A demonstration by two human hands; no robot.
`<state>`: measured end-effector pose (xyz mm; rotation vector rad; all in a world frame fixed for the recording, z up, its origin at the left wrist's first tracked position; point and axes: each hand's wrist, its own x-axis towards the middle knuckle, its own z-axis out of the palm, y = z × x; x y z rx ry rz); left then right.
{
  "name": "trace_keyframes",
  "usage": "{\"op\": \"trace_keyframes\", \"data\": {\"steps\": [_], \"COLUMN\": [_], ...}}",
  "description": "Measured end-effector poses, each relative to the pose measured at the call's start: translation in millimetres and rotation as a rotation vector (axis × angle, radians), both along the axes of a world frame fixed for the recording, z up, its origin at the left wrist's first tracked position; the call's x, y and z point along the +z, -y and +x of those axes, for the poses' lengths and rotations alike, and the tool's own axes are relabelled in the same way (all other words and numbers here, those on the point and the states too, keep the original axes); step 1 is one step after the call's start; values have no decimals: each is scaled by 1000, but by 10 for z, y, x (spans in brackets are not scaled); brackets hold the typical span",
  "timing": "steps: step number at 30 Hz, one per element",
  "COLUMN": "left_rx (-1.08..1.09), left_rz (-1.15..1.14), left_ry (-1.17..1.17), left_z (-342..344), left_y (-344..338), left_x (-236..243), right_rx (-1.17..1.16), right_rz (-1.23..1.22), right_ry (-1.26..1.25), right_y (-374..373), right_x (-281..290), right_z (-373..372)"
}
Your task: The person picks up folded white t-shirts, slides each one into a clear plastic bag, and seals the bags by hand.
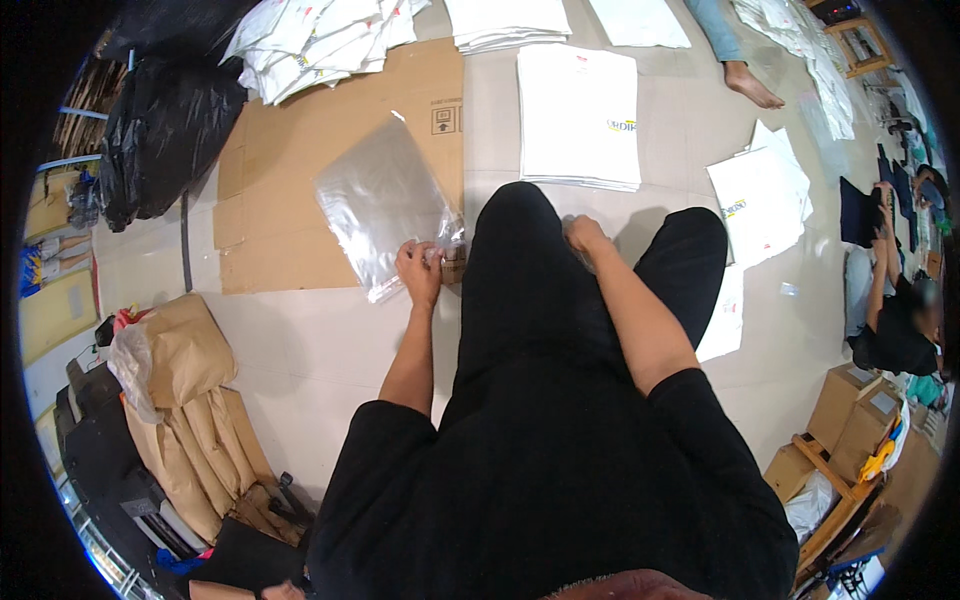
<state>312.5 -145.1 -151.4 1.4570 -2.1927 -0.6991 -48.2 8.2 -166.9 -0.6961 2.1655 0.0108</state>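
Note:
A stack of clear plastic bags [385,190] lies slantwise on a flattened brown cardboard sheet [260,240]. At the near right corner of those bags is my left hand [420,268], its fingers bent and pinching the plastic. My right hand [587,236] is curled closed between my knees, against the inner side of my left leg; its fingertips are partly hidden, and whatever they may hold does not show. Past my knees stands a neat pile of flat white printed pieces [578,120], either bags or folded cloth. More such white pieces [760,195] lie fanned loosely beside my right knee.
A heap of white printed pieces [310,45] covers the cardboard's far edge. Another person's bare foot [752,86] rests at the far right. A black plastic sack [170,140] and brown paper-wrapped bundles [185,350] stand left. Cardboard boxes [850,410] and a co-worker [895,310] are right.

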Motion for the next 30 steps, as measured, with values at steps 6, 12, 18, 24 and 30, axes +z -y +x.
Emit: {"op": "trace_keyframes", "data": {"steps": [6, 12, 18, 24, 30], "left_rx": [58, -141, -38, -35, -244], "left_rz": [11, 279, 499, 552, 654], "left_ry": [38, -404, -28, -8, 18], "left_z": [-93, -1732, -2826, -2976, -2746], "left_y": [16, 511, 613, 527, 731], "left_x": [59, 263, 228, 53, 67], "right_rx": [-623, -1327, -1134, -1230, -885], "right_rz": [-373, -461, -332, -432, -56], "right_ry": [-283, -177, -185, -22, 249], "right_y": [281, 214, 246, 155, 160], "right_x": [522, 20, 187, 130, 539], "right_z": [-500, -1245, -1292, -1398, -1656]}}
